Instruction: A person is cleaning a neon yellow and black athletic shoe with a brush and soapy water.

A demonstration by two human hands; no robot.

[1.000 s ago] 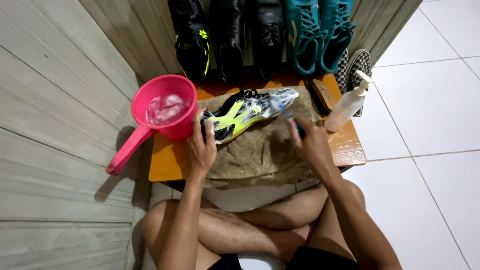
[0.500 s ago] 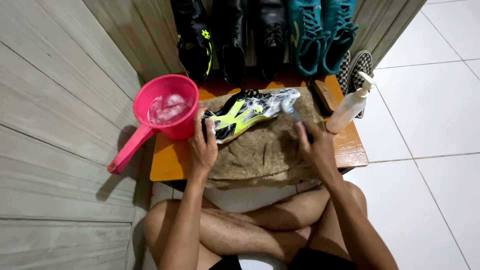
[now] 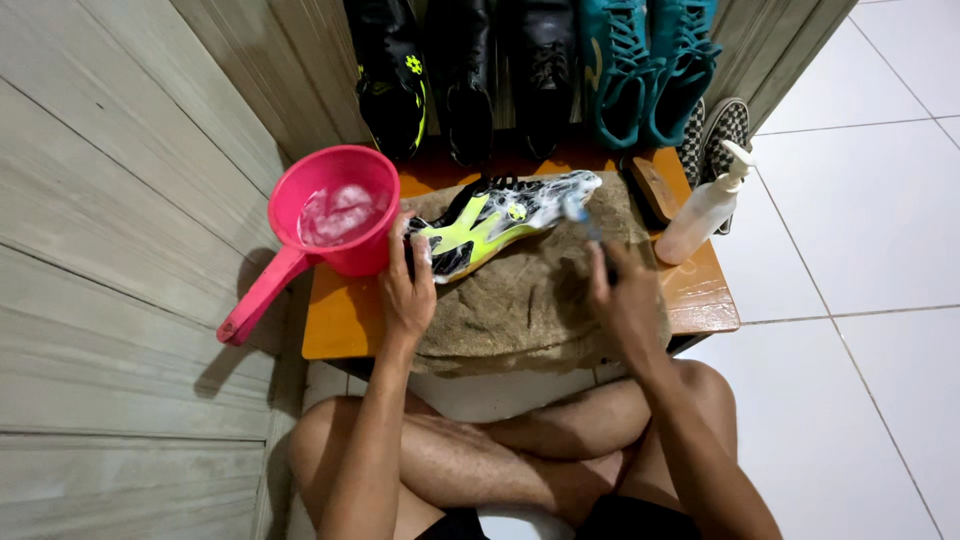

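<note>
Right now we hold the shoe (image 3: 500,215) on its side on the cloth (image 3: 530,300) that covers the middle of the table (image 3: 340,330), its heel toward our left hand (image 3: 408,290) and its sudsy toe pointing away to the right. Our left hand's grip is clenched on the heel end, pinning it down. Our right hand (image 3: 625,305) is clenched on a brush (image 3: 585,225), whose light bristle end sits at the foamy toe. A pink dipper (image 3: 335,215) with soapy water stands just beside the heel, nearly touching our left fingers, and a pump bottle (image 3: 705,205) stands near the right edge of the table. We judge the main risk to be the wet heel slipping under our left hand if the brush pushes hard, which could shove the shoe into the dipper and spill it. A wide stroke by our right hand might also tip the bottle off the edge.
</note>
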